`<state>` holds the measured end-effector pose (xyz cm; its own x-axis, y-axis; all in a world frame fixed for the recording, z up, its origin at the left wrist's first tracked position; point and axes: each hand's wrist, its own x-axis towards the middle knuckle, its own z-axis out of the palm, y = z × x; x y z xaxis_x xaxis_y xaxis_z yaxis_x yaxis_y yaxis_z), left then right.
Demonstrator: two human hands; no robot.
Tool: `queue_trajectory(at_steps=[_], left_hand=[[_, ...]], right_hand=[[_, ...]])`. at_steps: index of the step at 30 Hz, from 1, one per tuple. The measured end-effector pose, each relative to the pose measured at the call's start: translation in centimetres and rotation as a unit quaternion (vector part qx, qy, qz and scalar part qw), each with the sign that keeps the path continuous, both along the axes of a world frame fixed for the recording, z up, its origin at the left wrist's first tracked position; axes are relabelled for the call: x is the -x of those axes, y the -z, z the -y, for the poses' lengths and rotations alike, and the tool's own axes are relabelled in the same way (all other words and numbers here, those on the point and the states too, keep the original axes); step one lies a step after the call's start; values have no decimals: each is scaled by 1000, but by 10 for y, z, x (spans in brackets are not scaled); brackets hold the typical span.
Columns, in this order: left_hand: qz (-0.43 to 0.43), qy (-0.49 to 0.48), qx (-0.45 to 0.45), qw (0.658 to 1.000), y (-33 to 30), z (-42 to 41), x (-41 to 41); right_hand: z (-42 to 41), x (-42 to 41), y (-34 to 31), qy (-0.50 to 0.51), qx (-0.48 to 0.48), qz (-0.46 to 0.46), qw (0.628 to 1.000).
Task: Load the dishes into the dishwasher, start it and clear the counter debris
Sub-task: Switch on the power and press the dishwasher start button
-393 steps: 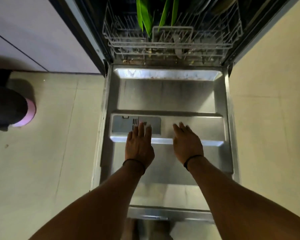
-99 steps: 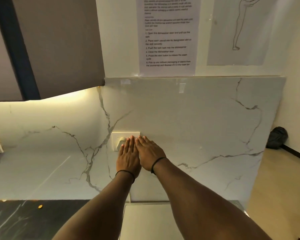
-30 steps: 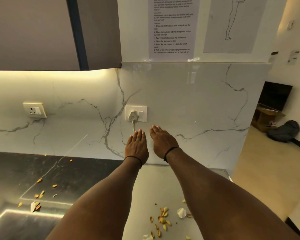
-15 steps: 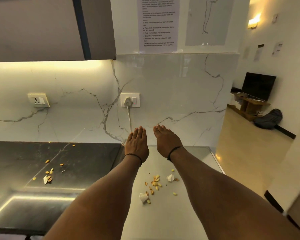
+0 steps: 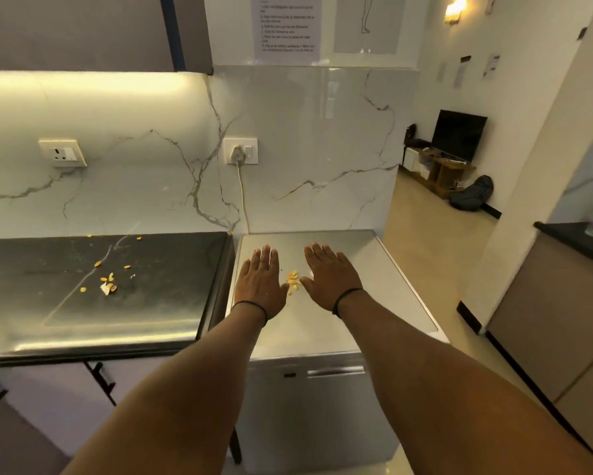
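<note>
Now your left hand [image 5: 261, 281] and right hand [image 5: 330, 279] flat, grip open, flanking peel scraps [image 5: 293, 280] on tabletop [image 5: 374, 269], likely to corral them.

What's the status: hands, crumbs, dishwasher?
Left hand, right hand open, flat over the dishwasher top. Crumbs between them, more on the dark counter. Door closed.

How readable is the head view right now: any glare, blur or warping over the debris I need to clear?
Head view: under-cabinet light blows out the backsplash and glares along the dark counter edge; the wide lens bows the edges; wall notice text is too soft to read; crumbs between the left hand and right hand stay visible.
</note>
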<state>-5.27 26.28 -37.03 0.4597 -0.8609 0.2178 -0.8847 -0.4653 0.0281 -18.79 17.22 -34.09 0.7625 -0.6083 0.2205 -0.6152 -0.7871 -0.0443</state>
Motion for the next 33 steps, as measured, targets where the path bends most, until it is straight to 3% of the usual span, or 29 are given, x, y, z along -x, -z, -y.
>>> queue_trajectory(at_steps=[8, 18, 27, 33], left_hand=[[-25, 16, -39, 999, 16, -59, 56], [-55, -33, -84, 994, 101, -124, 86], [3, -46, -31, 998, 178, -134, 44], [20, -40, 26, 999, 235, -112, 15]], right_hand=[[-46, 67, 25, -9, -32, 17, 999], [-86, 109, 111, -41, -96, -31, 994], [-75, 80, 200, -50, -37, -45, 997], [-53, 57, 259, -48, 33, 7, 998]])
